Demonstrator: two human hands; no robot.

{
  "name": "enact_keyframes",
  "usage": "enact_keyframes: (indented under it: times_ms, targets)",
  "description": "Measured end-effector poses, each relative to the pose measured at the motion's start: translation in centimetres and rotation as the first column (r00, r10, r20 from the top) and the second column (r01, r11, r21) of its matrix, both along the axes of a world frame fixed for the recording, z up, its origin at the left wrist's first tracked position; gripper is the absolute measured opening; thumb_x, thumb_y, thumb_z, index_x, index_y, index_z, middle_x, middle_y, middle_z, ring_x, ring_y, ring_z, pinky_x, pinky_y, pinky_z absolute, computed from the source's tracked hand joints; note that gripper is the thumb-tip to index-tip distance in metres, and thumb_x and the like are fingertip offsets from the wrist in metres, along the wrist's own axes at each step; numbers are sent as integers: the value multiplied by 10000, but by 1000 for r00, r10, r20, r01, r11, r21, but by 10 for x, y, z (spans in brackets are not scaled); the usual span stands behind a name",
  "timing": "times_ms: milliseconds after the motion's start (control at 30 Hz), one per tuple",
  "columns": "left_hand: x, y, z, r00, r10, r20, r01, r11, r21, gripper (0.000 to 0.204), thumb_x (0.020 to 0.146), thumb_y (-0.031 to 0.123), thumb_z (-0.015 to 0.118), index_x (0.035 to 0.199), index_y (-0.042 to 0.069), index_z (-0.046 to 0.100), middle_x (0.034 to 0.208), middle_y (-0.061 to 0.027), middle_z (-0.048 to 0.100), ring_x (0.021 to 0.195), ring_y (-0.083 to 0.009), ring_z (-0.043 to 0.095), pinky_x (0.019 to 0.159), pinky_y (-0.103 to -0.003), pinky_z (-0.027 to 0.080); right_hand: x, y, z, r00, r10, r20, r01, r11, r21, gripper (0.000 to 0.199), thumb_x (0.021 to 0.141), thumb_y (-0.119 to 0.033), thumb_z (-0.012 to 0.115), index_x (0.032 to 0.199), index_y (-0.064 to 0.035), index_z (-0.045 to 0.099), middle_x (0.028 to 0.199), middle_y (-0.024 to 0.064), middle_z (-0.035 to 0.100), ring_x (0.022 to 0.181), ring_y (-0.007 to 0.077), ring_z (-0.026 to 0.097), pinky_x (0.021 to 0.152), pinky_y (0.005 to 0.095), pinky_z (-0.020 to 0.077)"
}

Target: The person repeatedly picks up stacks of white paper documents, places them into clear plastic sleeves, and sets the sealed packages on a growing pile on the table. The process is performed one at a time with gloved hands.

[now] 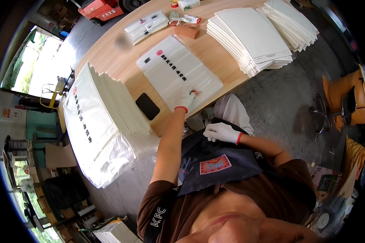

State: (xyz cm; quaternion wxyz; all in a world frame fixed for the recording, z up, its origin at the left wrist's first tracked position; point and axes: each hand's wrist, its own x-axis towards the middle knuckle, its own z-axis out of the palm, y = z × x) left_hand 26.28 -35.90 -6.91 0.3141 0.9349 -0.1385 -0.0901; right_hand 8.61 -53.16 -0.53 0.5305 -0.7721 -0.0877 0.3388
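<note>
— While the left hand (185, 101) in its white glove presses down on the clear plastic bag (178, 73), where does that bag lie?

— Flat on the wooden counter (215, 48), near its front edge, just beside a black phone (147, 106). The fingers rest together on the bag's near corner; whether they pinch it I cannot tell.

— And the right hand (221, 132)?

— Gloved too, off the counter, against the dark apron (215, 162) at the person's waist, fingers loosely curled, gripping nothing I can make out.

— What else sits on that surface?

— A tall stack of white bags (97, 117) at the left end, overhanging the edge, two fanned stacks of white sheets (255, 36) on the right, and a roll of brown tape (187, 31) further back.

— The room?

— Grey concrete floor (280, 109), a bright open doorway (44, 60) at the left, a red forklift (101, 9) behind the counter, an orange chair (344, 97) at the right
</note>
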Motion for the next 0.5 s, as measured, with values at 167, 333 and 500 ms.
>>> enact_keyframes:
  times_ms: [167,333,500]
  targets:
    - [23,12,-4,982,63,-176,-118,939,-323,221,906,239,540,953,58,658,830,-91,666,850,-209,612,787,-339,461,69,-3,-32,902,-393,-176,429,854,294,317,937,-337,490,932,-49,621,752,85,675,558,152,619,558,304,501]
    - [32,13,26,992,-1,-126,-63,860,-507,201,916,200,554,924,15,630,770,-17,583,728,-128,534,685,-280,448,167,27,-24,842,-540,-7,523,812,260,728,851,-591,542,1306,-25,487,979,136,661,890,182,599,777,318,478]
    - [43,40,7,958,-22,-286,-128,859,-495,148,890,136,556,896,21,649,800,-15,614,791,-106,566,727,-263,459,194,39,-56,800,-551,238,481,826,293,572,877,-469,611,1167,20,541,1035,118,639,964,202,604,842,321,471]
